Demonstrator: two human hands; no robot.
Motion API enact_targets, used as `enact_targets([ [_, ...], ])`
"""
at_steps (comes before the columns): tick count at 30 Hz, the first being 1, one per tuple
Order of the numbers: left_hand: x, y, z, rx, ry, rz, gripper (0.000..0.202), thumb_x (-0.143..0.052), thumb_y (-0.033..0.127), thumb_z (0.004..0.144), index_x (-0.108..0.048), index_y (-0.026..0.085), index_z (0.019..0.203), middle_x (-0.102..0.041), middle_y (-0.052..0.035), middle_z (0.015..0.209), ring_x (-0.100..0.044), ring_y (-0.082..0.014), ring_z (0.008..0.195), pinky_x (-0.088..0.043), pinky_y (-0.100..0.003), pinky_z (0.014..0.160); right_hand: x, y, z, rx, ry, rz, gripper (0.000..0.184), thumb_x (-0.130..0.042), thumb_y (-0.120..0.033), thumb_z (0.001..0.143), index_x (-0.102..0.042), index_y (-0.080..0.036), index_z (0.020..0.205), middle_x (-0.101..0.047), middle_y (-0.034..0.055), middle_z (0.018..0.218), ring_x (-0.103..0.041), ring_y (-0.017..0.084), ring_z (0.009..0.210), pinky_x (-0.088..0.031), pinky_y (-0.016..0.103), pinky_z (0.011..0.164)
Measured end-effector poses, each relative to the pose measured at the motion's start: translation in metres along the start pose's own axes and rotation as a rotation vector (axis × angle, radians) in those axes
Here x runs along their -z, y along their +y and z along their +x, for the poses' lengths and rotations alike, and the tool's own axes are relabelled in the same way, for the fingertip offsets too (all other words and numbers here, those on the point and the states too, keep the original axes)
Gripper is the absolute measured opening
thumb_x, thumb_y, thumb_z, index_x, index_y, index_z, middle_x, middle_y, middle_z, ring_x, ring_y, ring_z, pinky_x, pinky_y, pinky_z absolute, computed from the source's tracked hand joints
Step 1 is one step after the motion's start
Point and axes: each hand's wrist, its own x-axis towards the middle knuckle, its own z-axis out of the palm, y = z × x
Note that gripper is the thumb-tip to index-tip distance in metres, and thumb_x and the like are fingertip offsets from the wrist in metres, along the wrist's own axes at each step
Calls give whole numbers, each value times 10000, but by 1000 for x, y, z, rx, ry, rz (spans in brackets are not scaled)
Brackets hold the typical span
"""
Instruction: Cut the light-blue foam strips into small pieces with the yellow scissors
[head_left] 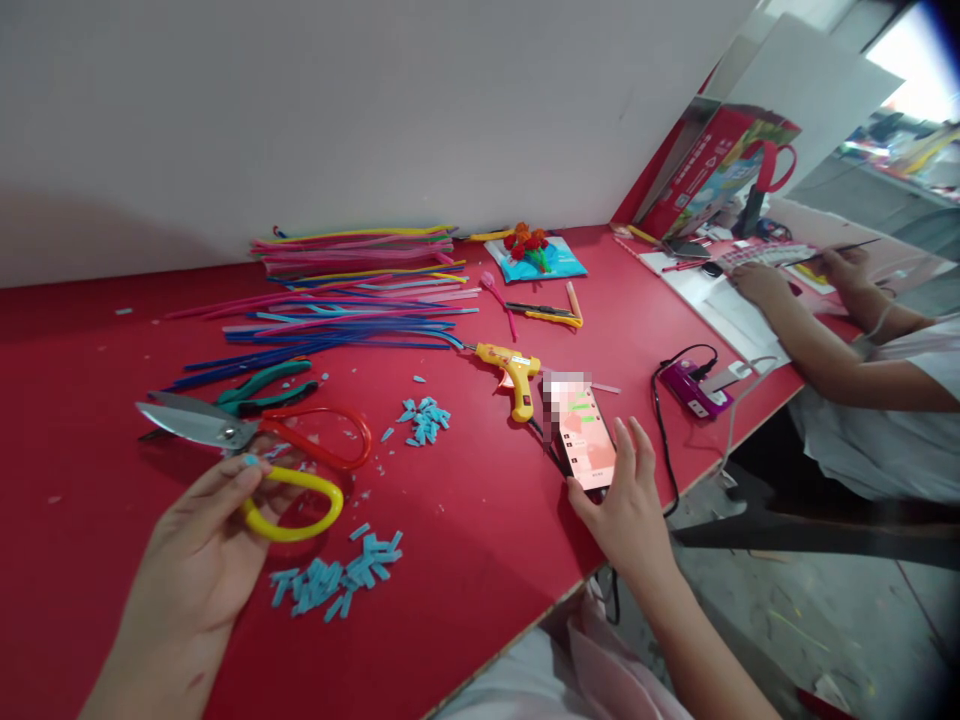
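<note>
My left hand (pixel 217 540) is closed on a pair of scissors (pixel 304 490), gripping the yellow handle near the pivot. Its other handle is red, and the blades stand apart, pointing left. My right hand (pixel 630 510) spans the lower end of a smartphone (pixel 589 440), thumb at the left edge and fingers at the right. The lit screen shows a chat, partly blurred out. Below the scissors lies a pile of cut light-blue pieces (pixel 337 575); a smaller pile of blue bits (pixel 426 422) is farther back. Green-handled pliers (pixel 266 388) lie behind the scissors.
A yellow glue gun (pixel 510 370) lies beside the phone. Bundles of coloured pipe cleaners (pixel 352 260) run along the wall. A cutter knife (pixel 544 314), a blue packet (pixel 559 262) with small flowers, and a purple power strip (pixel 696 388) lie rightward. Another person's hands (pixel 761 285) work at right.
</note>
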Motion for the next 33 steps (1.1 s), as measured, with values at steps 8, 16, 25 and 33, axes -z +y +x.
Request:
enact_targets([
  [8,5,-2,3,13,14,16,94,-578,109,641,-604,161,715,-591,9,769,-568,-112,670,-531,-196,578,-1,2,0,10,7,15,705,-481,-334,709,-173,-151,1317,-154,137,1367,-214,278,1231,-292,456,941],
  [16,6,-3,4,10,-4,17,89,-597,118,634,-604,165,709,-606,19,762,-575,-104,667,-527,-192,592,-1,5,2,-6,5,39,735,-503,-333,686,-163,-167,1317,-172,126,1356,-192,255,1240,-267,440,967],
  [25,0,1,0,34,12,-15,120,-610,98,601,-610,164,702,-631,16,754,-589,-112,659,-532,-217,611,-4,14,7,-19,-34,25,810,-558,-394,634,-184,-161,1314,-275,144,1279,-270,289,1172,-287,468,927],
  [33,2,0,0,21,3,-15,144,-610,87,606,-610,160,731,-626,12,786,-589,-116,673,-529,-193,560,-4,19,9,10,-69,12,819,-557,-412,640,-176,-140,1312,-406,129,1140,-356,268,1051,-301,443,892],
])
